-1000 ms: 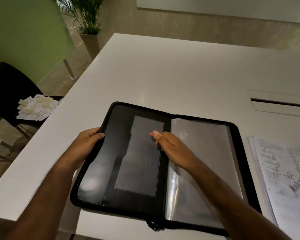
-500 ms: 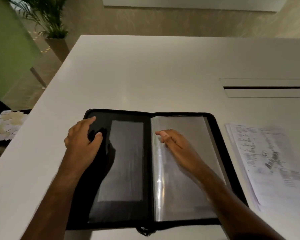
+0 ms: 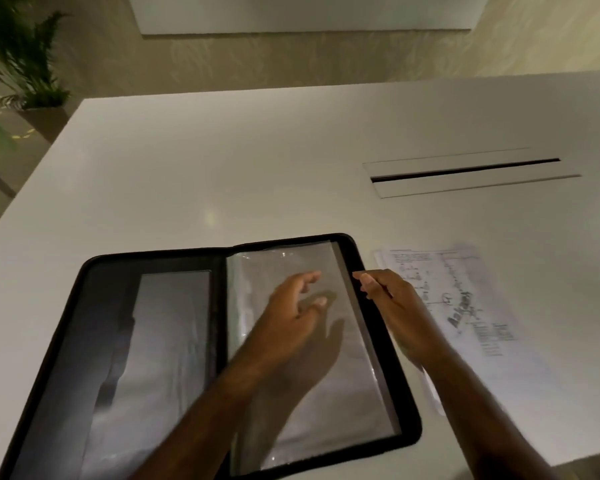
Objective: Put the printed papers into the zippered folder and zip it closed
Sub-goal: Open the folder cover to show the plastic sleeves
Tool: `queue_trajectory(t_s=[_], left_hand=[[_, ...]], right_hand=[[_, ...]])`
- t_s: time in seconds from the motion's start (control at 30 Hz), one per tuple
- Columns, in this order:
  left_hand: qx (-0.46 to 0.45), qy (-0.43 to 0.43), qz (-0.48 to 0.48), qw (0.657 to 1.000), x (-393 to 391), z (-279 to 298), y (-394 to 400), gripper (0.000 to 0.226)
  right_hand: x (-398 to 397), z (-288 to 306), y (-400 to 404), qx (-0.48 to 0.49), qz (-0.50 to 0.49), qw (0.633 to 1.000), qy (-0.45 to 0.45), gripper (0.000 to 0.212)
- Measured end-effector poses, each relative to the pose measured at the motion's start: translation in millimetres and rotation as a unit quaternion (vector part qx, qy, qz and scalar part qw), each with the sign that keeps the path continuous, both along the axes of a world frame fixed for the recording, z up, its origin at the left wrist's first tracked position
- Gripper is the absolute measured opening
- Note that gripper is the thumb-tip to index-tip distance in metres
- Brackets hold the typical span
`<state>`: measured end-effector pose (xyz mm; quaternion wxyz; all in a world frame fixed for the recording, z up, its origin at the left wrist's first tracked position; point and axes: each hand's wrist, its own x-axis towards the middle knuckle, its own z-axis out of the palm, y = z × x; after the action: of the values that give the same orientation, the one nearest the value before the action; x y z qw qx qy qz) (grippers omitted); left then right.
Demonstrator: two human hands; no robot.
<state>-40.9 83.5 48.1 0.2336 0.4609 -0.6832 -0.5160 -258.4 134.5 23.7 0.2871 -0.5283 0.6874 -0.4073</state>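
A black zippered folder (image 3: 84, 271) lies open flat on the white table (image 3: 222, 168). Its left half has a grey pocket (image 3: 167, 341), and its right half holds clear plastic sleeves (image 3: 347, 393). My left hand (image 3: 291, 310) hovers over the sleeves with the fingers spread and nothing in it. My right hand (image 3: 392, 306) is at the folder's right rim, fingertips curled against the sleeve edge; whether they pinch it is unclear. The printed papers (image 3: 465, 306) lie in a stack on the table just right of the folder, partly under my right forearm.
A long cable slot with a lid (image 3: 465, 171) is set into the table behind the papers. The table's near edge runs just below the folder. A potted plant (image 3: 21, 64) stands on the floor at the far left.
My left hand left the folder's left half and crossed over to the sleeves. My right hand slid from the sleeves' inner edge to the right rim. The view turned right.
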Motion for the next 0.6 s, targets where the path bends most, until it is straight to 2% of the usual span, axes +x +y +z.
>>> queue_trajectory(t_s=[0.07,0.13,0.33,0.47,0.53,0.6], left_hand=[[0.019,-0.001,-0.024,1.0,-31,-3,11,0.036],[0.041,0.002,-0.039,0.998,-60,-5,20,0.039],[0.11,0.007,-0.04,0.993,-116,-15,30,0.053],[0.102,0.01,-0.037,0.994,-141,-19,33,0.053],[0.094,0.009,-0.029,0.995,-151,-23,34,0.041],[0.089,0.007,-0.015,0.996,-159,-24,38,0.044]], right_hand=[[-26,-2,10,0.001,-0.025,0.999,0.028,0.021],[-51,-4,22,0.006,-0.052,0.997,0.061,0.023],[-105,-2,56,0.056,-0.053,0.967,0.243,0.05],[-126,-4,73,0.084,-0.05,0.959,0.265,0.075],[-134,-11,78,0.097,-0.047,0.955,0.278,0.077],[-137,-20,80,0.111,-0.053,0.951,0.282,0.074]])
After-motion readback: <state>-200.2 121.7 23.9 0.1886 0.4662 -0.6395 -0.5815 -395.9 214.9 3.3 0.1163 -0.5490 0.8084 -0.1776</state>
